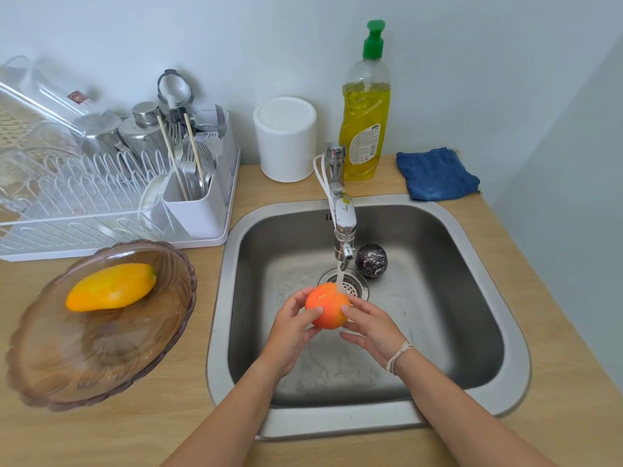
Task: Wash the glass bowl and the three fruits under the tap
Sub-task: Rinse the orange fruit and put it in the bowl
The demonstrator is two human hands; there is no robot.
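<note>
I hold the orange fruit [327,306] over the sink [478,251] with both hands, right under the stream from the tap [343,224]. My left hand [291,326] cups it, thumb curled across its front; my right hand [369,326] grips its other side. The dark fruit [372,260] lies in the sink beside the drain. The yellow fruit [111,286] lies in the glass bowl [101,358] on the counter [168,433].
</note>
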